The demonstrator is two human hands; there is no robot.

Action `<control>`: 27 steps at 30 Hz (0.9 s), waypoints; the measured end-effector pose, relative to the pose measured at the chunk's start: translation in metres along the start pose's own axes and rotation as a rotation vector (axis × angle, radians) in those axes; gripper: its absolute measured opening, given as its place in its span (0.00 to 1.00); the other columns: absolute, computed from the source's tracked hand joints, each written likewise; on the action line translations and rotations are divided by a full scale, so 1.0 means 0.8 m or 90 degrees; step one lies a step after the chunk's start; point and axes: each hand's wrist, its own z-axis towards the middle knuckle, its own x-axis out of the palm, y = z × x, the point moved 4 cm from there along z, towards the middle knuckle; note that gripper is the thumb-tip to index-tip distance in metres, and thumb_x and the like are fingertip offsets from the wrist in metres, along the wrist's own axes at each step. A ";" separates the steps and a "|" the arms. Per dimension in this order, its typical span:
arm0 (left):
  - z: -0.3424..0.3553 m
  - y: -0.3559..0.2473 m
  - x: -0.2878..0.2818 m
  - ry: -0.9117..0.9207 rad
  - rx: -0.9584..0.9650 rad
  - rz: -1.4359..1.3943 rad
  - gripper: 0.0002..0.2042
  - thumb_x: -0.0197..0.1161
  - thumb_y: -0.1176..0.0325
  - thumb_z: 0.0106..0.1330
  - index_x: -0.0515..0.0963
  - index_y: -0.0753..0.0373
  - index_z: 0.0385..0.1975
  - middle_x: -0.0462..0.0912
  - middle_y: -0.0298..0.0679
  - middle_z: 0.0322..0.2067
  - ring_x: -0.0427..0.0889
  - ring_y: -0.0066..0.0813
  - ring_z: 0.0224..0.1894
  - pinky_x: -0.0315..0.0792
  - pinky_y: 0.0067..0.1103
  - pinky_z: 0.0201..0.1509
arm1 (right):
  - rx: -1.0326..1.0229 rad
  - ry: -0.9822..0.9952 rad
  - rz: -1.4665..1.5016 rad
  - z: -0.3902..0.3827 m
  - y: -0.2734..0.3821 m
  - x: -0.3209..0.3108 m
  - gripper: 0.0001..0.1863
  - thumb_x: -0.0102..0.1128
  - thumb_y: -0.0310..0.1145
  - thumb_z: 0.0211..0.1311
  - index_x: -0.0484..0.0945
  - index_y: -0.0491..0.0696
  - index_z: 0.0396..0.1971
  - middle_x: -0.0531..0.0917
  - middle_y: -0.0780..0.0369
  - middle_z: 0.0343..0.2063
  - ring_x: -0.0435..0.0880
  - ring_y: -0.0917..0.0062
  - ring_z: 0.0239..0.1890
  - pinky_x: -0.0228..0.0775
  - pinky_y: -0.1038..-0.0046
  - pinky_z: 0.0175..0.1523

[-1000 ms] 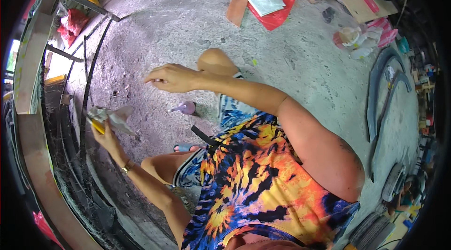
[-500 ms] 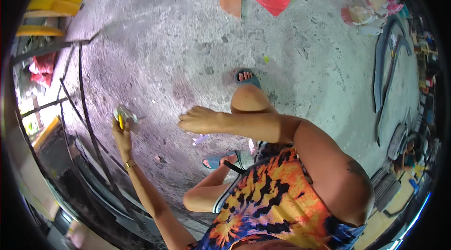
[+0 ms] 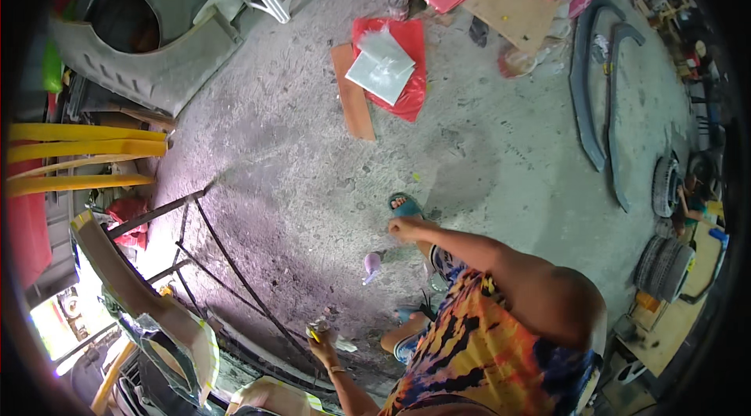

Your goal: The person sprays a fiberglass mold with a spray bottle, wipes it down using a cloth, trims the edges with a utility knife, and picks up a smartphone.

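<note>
My left hand [image 3: 322, 350] is low in the view, closed around a small yellow-handled tool [image 3: 314, 335]. Its working end is too small to make out. A whitish scrap [image 3: 344, 346] shows just beside that hand. My right hand [image 3: 405, 229] is held in front of my body, above my sandalled foot [image 3: 402, 203]. Its fingers are curled in, and nothing shows in them. Between the two hands, a purple container with a pale tip [image 3: 371, 263] lies on the concrete floor.
Left of me stand a dark metal frame [image 3: 227, 260] and a curved body panel [image 3: 129, 267]. Yellow strips [image 3: 86, 152] and a grey fender [image 3: 180, 72] lie beyond. Ahead are a brown board [image 3: 353, 95] and red sheet [image 3: 411, 87]. Grey curved trims [image 3: 587, 95] and tires [image 3: 661, 267] lie right.
The view has swung, bringing in the fender, white stool and panels. My right hand has drawn back nearer my foot. My left hand still holds the yellow-handled tool, now beside the dark frame.
</note>
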 end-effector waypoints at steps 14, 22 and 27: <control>-0.026 -0.181 0.169 0.022 0.107 0.007 0.11 0.64 0.75 0.61 0.74 0.66 0.41 0.80 0.35 0.33 0.78 0.21 0.34 0.74 0.20 0.39 | 0.532 -0.391 0.313 -0.278 -0.338 -0.417 0.06 0.56 0.25 0.54 0.75 0.48 0.33 0.78 0.59 0.20 0.80 0.71 0.18 0.71 0.67 0.20; -0.191 -0.114 0.298 -0.113 -0.062 -0.171 0.12 0.63 0.76 0.61 0.75 0.68 0.45 0.80 0.36 0.38 0.77 0.22 0.36 0.72 0.21 0.43 | 0.227 -0.344 0.295 -0.142 -0.252 -0.617 0.09 0.58 0.33 0.63 0.76 0.46 0.39 0.78 0.62 0.23 0.77 0.76 0.22 0.71 0.69 0.24; -0.354 -0.080 0.337 -0.147 -0.217 -0.265 0.18 0.64 0.75 0.62 0.73 0.68 0.52 0.80 0.34 0.36 0.78 0.23 0.36 0.73 0.21 0.43 | 0.149 -0.369 0.320 0.008 -0.153 -0.729 0.12 0.63 0.38 0.59 0.78 0.47 0.37 0.81 0.63 0.22 0.81 0.75 0.21 0.77 0.70 0.25</control>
